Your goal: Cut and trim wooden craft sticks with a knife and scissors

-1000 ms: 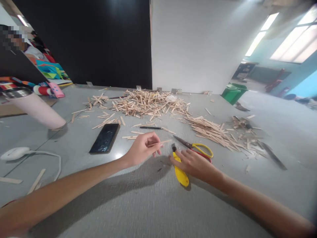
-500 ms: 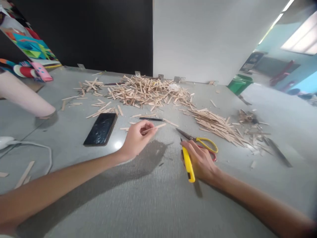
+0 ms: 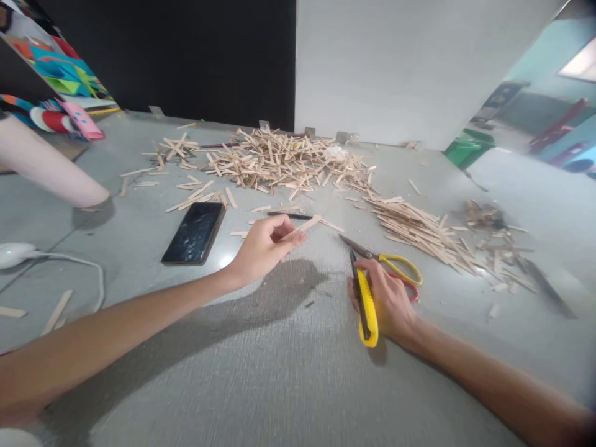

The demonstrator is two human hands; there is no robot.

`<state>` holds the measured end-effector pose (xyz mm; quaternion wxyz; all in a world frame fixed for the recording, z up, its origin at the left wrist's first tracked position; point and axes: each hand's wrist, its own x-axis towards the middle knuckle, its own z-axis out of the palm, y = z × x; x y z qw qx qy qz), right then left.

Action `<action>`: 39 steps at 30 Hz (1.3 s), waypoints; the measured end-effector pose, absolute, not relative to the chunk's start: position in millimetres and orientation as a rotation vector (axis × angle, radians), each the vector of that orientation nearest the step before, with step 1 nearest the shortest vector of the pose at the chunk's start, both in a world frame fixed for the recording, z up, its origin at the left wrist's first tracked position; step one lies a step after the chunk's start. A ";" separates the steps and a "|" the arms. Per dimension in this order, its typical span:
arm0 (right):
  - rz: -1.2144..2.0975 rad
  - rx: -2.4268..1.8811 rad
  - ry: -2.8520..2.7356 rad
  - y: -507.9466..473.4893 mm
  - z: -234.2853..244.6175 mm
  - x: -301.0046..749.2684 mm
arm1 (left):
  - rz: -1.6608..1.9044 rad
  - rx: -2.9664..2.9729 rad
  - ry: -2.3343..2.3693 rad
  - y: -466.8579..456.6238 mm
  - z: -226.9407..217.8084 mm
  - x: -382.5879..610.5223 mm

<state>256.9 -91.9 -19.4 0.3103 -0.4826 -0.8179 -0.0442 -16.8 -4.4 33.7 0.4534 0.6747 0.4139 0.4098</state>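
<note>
My left hand [image 3: 267, 248] pinches a thin wooden stick [image 3: 311, 225] above the grey table [image 3: 261, 385], its tip pointing up and to the right. In my right hand [image 3: 384, 295] is a yellow utility knife [image 3: 369, 313] with a dark blade end, held close to the tabletop. Scissors [image 3: 372, 254] with one yellow and one red handle loop lie just beyond my right hand. Past my left hand rests a dark pen-like rod [image 3: 289, 215], and a loose stick [image 3: 332, 226] lies near its right end.
A large heap of wooden sticks [image 3: 279, 161] fills the back middle; a neater stack [image 3: 419, 233] lies right of it. A black phone [image 3: 194, 233] is at left, near a white cable [image 3: 100, 273] and a pale tube [image 3: 51, 164]. A metal blade [image 3: 549, 288] lies far right.
The stick in my left hand has been tilted upward and shows more of its flat face. My right hand has rolled the knife, so its dark side now shows. The view has shifted slightly.
</note>
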 end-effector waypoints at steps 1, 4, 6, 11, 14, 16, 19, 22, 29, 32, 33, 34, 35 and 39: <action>-0.123 -1.283 -2.133 -92.6 -18.7 256.0 | 1.006 1.652 1.020 -3.4 35.8 -17.9; -0.127 -1.337 -2.077 -95.7 -17.1 253.4 | 1.052 1.620 1.018 -1.3 45.8 -22.6; -0.119 -1.381 -2.049 -97.9 -17.2 252.2 | 1.132 1.607 1.011 -1.1 54.1 -25.6; -0.145 -1.420 -2.034 -101.0 -19.6 253.1 | 1.333 1.637 1.049 -4.1 69.3 -28.7; -0.173 -1.417 -2.037 -101.4 -20.8 254.5 | 1.361 1.666 1.063 -4.7 71.0 -28.5; -0.176 -1.409 -2.036 -101.4 -21.5 254.9 | 1.353 1.654 1.041 -3.8 69.0 -28.1; -0.190 -1.397 -2.039 -101.3 -23.0 254.4 | 1.343 1.617 0.974 -2.1 63.6 -27.2; -0.206 -1.372 -2.035 -102.1 -22.9 253.6 | 1.346 1.625 0.965 -1.3 58.7 -26.4; 0.116 -0.980 -2.382 -111.9 20.1 252.1 | 1.363 1.692 0.956 -0.2 57.7 -26.0; 0.183 -0.839 -2.658 -123.1 47.8 244.8 | 1.282 1.745 0.978 -2.1 61.2 -26.2; 0.138 -0.848 -2.729 -129.0 54.2 240.6 | 1.257 1.770 0.988 -3.1 62.3 -26.2; 0.093 -0.863 -2.799 -135.9 58.4 235.6 | 1.236 1.791 0.994 -4.2 63.3 -26.2; 0.065 -0.872 -2.862 -143.6 60.3 229.9 | 1.222 1.805 0.995 -5.1 64.0 -26.1; 0.047 -0.769 -2.986 -173.5 49.0 208.1 | 1.183 1.801 0.965 -6.9 64.3 -25.5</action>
